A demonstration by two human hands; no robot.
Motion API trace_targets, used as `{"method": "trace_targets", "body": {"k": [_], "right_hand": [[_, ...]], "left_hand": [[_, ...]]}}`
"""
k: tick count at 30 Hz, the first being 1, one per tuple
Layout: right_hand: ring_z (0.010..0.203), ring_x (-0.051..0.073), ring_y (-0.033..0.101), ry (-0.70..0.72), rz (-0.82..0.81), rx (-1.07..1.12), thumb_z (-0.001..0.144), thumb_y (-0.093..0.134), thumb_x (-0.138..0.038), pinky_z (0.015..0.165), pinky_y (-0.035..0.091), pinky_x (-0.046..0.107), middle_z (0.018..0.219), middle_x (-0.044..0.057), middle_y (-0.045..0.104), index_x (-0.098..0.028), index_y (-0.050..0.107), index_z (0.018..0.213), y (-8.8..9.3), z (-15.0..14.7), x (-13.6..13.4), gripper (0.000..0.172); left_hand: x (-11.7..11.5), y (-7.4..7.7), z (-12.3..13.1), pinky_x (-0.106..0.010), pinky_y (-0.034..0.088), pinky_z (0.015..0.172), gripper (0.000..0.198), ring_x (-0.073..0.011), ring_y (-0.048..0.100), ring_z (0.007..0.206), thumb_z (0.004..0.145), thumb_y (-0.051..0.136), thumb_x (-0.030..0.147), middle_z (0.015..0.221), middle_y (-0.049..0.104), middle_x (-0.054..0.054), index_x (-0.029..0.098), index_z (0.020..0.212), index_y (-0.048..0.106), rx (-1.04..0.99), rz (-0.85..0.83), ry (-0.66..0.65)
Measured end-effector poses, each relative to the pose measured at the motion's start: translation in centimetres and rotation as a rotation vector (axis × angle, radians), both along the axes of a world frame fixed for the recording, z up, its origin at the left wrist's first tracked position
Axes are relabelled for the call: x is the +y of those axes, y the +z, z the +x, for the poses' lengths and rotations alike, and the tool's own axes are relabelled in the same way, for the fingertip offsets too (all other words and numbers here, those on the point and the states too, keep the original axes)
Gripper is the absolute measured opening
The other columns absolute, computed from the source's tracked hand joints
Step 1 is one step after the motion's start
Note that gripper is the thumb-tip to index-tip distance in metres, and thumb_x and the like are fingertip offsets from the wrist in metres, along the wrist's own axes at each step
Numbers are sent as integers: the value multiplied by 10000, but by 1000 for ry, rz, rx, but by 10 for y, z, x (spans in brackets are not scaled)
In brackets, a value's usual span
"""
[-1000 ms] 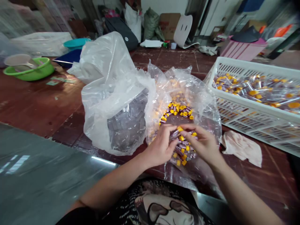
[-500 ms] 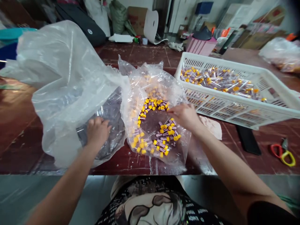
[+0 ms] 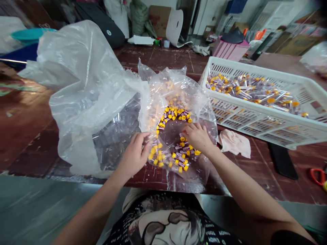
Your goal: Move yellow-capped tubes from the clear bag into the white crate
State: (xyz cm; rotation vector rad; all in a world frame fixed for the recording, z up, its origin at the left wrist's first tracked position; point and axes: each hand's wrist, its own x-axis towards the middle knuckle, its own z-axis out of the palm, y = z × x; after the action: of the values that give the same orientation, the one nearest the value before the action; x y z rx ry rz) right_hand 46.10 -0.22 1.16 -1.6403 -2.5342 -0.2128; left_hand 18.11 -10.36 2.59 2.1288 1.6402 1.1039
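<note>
On the table lies a clear plastic bag [image 3: 204, 102] with its mouth spread open. Small tubes with yellow caps [image 3: 180, 158] and purplish contents lie around a bare patch inside the opening. My left hand [image 3: 136, 153] is at the bag's left edge, thumb and forefinger apart, with nothing visible between them. My right hand [image 3: 198, 136] reaches over the right side of the opening, palm down, fingers a little bent and apart above the tubes. Its fingertips are close to the caps; whether they touch is unclear. Left of this bag rests a larger translucent bag [image 3: 76, 92].
A white plastic crate [image 3: 250, 102] at the right holds many clear tubes with yellow caps. In front of it are a pinkish cloth [image 3: 235, 143], a black phone-like slab [image 3: 282, 161] and red-handled scissors [image 3: 316, 175]. A pink bin [image 3: 231, 47] stands behind.
My left hand has moved right, from the larger translucent bag to the edge of the bag with tubes. My right hand has shifted slightly down, over the right-hand tubes. The view has turned left.
</note>
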Motion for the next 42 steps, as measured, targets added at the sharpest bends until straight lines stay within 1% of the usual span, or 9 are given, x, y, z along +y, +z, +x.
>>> {"method": "trace_targets", "body": {"k": [4,10,17,21,27,31,35,39,42], "right_hand": [[1358,398,434,-26,-49,-37,950,634,-474,1011,421,556,1505,124,529,-202,723,1119,-9,1,-2,332],[1393,384,446,71,6,155,1002,565,-318,1029,444,601,1518,116,530,-197,701,1152,-11,6,-2,236],[1150,189,663,597,-35,749,1060,468,-259,988,567,389,1241,88,685,-247,592,1366,23,3,-25,330],[1059,191,719,511,-12,877,1025,551,-298,938,608,380,1194,77,739,-239,633,1359,24,-8,-41,349],[1205,227,687,394,-75,1039,1015,526,-279,1054,569,471,1338,53,693,-283,674,1343,7,-22,-63,359],[1049,232,737,346,-157,1129,948,675,-366,960,611,462,1175,46,763,-285,728,1209,8,-14,-59,278],[993,243,718,176,257,1154,915,726,-413,911,581,456,1107,65,750,-312,714,1215,60,52,-14,317],[1340,347,523,-104,816,778,896,703,-522,990,431,525,1493,199,520,-180,673,1343,117,131,29,563],[1298,310,531,6,650,427,974,626,-438,1033,383,512,1454,183,561,-160,710,1287,109,125,27,427]], "left_hand": [[1,-2,16,-405,526,1008,268,-230,637,1129,1020,505,312,1216,619,-101,209,1267,532,-50,-27,-37],[2,-4,25,-430,510,1036,268,-228,627,1159,1019,514,310,1246,626,-99,217,1269,544,-82,-76,-71],[6,1,42,-441,491,1037,246,-237,630,1166,1015,504,325,1247,658,-99,222,1224,582,-124,-169,-143],[10,9,58,-436,502,1010,267,-245,639,1139,1026,483,366,1210,675,-99,215,1219,590,-186,-182,-176],[11,4,79,-471,496,1038,261,-269,613,1171,1027,471,301,1208,645,-130,200,1245,574,-162,-52,-56],[9,9,83,-482,512,1029,281,-266,608,1169,1031,491,301,1230,630,-124,224,1293,561,-84,-13,-136],[19,30,47,-493,476,1076,330,-286,547,1255,1011,550,346,1329,590,-130,226,1318,570,14,169,-35],[44,22,-23,-504,456,1043,229,-293,599,1080,999,496,276,1068,672,-113,185,1105,677,218,185,288],[67,-7,-58,-483,475,977,289,-308,583,1055,926,457,152,1053,664,-117,226,976,732,533,55,126]]}}
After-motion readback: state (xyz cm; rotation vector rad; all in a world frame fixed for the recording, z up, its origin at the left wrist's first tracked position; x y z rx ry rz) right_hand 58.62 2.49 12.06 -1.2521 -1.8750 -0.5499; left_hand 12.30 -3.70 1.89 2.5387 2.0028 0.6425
